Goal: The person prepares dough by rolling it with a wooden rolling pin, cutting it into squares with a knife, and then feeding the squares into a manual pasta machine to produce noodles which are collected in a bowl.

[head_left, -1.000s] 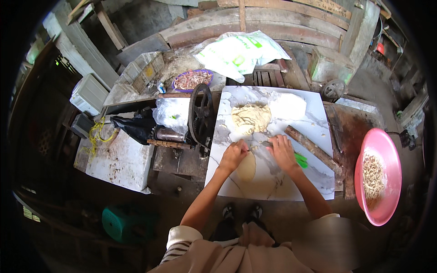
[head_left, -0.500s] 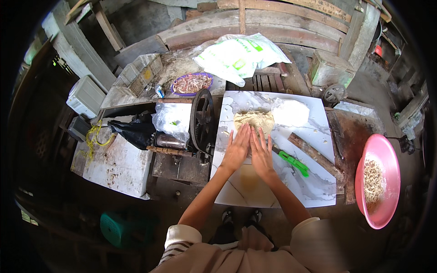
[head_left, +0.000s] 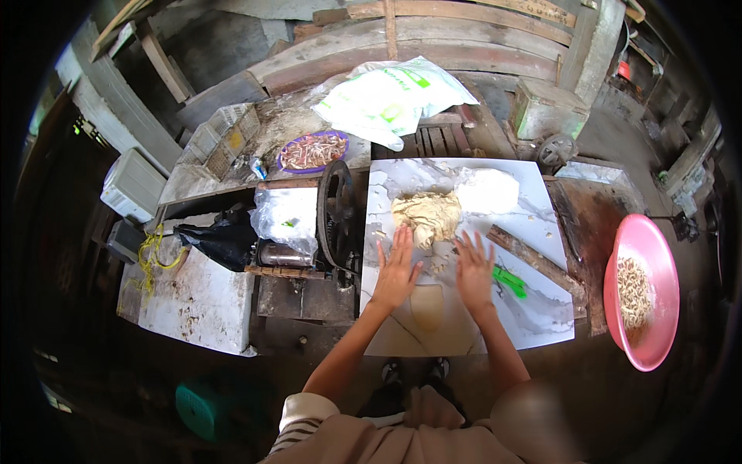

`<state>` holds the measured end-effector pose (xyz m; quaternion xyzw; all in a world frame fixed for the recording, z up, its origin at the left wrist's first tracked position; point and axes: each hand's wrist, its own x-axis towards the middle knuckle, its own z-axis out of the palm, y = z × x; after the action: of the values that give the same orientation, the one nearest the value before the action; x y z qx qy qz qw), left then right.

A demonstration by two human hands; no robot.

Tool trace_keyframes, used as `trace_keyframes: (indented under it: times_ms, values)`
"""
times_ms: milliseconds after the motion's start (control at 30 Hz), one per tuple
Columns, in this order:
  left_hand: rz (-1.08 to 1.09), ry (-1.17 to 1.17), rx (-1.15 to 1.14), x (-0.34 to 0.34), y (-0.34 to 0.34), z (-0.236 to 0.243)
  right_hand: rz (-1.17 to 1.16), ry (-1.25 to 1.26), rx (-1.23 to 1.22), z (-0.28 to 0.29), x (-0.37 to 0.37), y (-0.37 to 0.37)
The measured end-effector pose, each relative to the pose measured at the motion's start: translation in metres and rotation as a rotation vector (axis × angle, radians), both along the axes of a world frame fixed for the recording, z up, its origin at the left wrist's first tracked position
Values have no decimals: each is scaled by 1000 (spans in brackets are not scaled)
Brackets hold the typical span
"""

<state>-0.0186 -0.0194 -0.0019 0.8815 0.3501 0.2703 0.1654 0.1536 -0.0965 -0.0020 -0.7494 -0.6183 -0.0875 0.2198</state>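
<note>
On a marbled board [head_left: 541, 317] lies a lumpy pale dough [head_left: 425, 213]. My left hand [head_left: 397, 271] rests low against its near edge, fingers stretched out and empty. My right hand [head_left: 475, 274], also open with spread fingers, is just to the right over some small dough scraps [head_left: 442, 267]. A flat yellowish patch [head_left: 427, 309] lies nearer me between my forearms. A long wooden stick [head_left: 533, 263] slants across the board's right side, beside a green tool [head_left: 510, 282]. A white heap [head_left: 487, 189], perhaps flour or plastic, sits behind.
Left stands a machine with a large dark wheel [head_left: 335, 216]. Behind are white sacks [head_left: 394, 97], a purple bowl of small strips [head_left: 313, 155] and a plastic crate [head_left: 220, 143]. A pink basin [head_left: 653, 294] holding pale pieces is at right; a green stool [head_left: 197, 410] is below left.
My hands, pinching near the board's middle at first, came together flat on the dough half a second ago. Now they have parted and drawn slightly back, fingers spread.
</note>
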Motion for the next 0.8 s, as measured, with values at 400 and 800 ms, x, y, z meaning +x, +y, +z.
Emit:
trace_keyframes:
  times_ms: [400,800]
  values:
    - [-286,-257,-191,-20,-42,-9,-98,6,-114,-6,25,-50]
    - [-238,-256,-188,-15,-51,-13,16,-140,-416,14,-47,-90]
